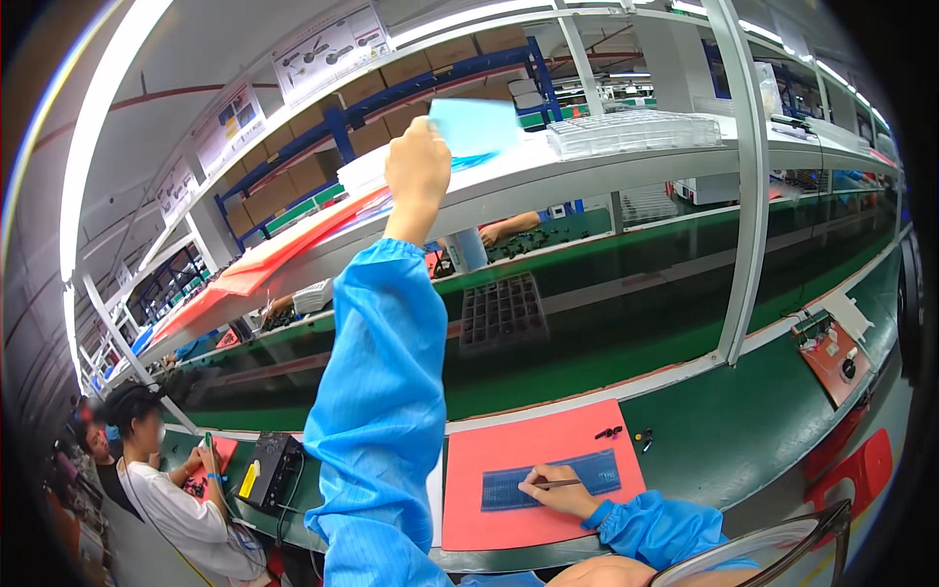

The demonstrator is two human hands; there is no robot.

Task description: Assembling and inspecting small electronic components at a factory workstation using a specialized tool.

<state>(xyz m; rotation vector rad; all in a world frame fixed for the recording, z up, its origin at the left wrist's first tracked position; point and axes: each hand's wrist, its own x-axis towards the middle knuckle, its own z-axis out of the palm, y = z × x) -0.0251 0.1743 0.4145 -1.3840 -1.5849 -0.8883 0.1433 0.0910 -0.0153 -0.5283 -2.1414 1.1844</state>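
Note:
My left hand (418,171) is raised to the white shelf, gripping a pale blue sheet (477,127) by its left edge. More bright blue material (474,161) lies on the shelf just under that sheet. Down at the bench, my right hand (565,491) pinches a thin dark pen-like tool (558,482); its exact kind does not show. That hand rests on a dark blue rectangular tray or pad (599,472) with a fine pattern. Under it is a red mat (528,430). Small black parts (608,432) lie at the mat's far right.
Clear plastic trays (634,135) and red sheets (284,249) sit on the shelf. Beyond the bench, a conveyor (626,338) carries a compartment tray (504,308). A black box (270,472) stands left, near a seated co-worker (186,499). An upright post (748,196) rises right; a red stool (856,474) is beyond.

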